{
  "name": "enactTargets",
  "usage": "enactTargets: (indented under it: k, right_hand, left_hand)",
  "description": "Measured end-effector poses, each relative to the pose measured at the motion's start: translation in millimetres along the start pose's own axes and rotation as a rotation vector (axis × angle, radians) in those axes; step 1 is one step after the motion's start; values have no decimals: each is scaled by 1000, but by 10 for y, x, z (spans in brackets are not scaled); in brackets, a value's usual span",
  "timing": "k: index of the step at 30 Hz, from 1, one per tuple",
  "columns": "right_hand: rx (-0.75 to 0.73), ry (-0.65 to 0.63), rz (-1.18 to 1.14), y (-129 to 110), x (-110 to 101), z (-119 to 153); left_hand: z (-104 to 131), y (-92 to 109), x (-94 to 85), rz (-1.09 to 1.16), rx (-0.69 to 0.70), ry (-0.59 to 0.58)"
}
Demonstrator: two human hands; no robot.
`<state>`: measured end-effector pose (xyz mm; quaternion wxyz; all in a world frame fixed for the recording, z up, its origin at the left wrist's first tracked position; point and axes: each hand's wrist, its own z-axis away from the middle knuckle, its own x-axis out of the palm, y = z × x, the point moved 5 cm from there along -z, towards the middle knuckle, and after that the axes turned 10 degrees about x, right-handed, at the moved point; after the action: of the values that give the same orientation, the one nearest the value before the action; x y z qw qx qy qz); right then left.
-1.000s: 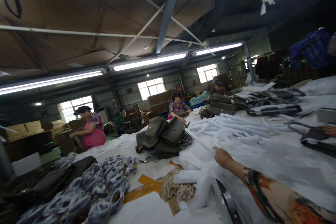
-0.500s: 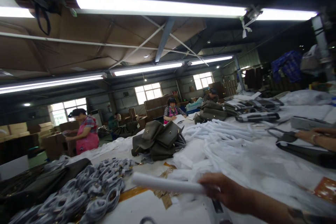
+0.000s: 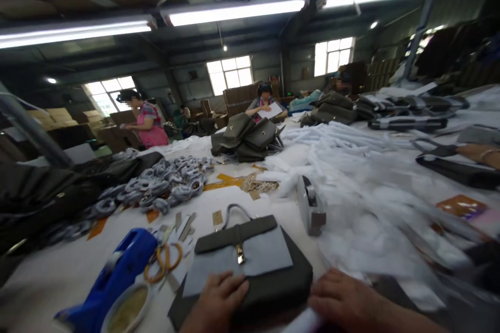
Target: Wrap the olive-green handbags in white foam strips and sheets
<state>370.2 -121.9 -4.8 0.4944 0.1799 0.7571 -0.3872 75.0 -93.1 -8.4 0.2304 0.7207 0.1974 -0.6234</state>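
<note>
At lower centre of the frame, the olive flap handbag [image 3: 273,283] lies front up; the left hand [image 3: 219,296] rests on it, fingers outstretched, likely steadying it. The right hand [image 3: 344,294] curls by a white roll [image 3: 303,321], grip unclear.

Matt, smooth leather-look handbag [image 3: 273,286] with shiny metal clasp [image 3: 240,254]

The left hand [image 3: 222,291] is held palm down, with its fingers extended and slightly bent. The right hand [image 3: 338,291] is turned inward with curled fingers, and its forearm [image 3: 394,316] is seen toward the lower right.
</note>
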Motion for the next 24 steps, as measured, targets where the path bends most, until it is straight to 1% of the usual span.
enactTargets:
  k: [1, 2, 3, 5, 6, 8, 10, 13, 16, 18, 21, 22, 24]
  right_hand:
    - [-4, -44, 9, -36, 0, 26]
    - [-15, -54, 22, -60, -6, 46]
    - [-24, -21, 32, -72, -17, 61]
    - [-52, 88, 20, -89, 1, 86]
    - [-64, 139, -5, -97, 40, 92]
    - [-82, 227, -60, -116, 173, 82]
    - [-82, 338, -69, -139, 337, 45]
    - [-66, 550, 49, -198, 570, -11]
    - [32, 663, 180, -241, 735, -60]
    - [111, 712, 210, -248, 765, -75]
    - [165, 770, 218, -223, 711, -79]
    - [183, 778, 219, -192, 679, -79]
    - [222, 776, 221, -98, 608, -70]
  left_hand:
    - [-34, 10, -84, 110, -6, -54]
    - [-80, 18, -200, 207, -16, -70]
    - [-134, 30, -307, 295, -15, -103]
    - [-231, 33, -479, 416, -19, -162]
    - [-266, 26, -531, 457, -18, -190]
    - [-305, -8, -573, 514, -15, -227]
    - [-312, -53, -567, 552, -12, -244]
    - [-282, -81, -536, 578, -10, -256]
    - [-226, -37, -500, 514, -40, -199]
    - [-183, 19, -425, 397, -80, -149]
    - [-113, 85, -222, 140, -148, -80]
    - [-90, 100, -150, 48, -154, -43]
    - [-49, 132, -27, -123, -119, 55]
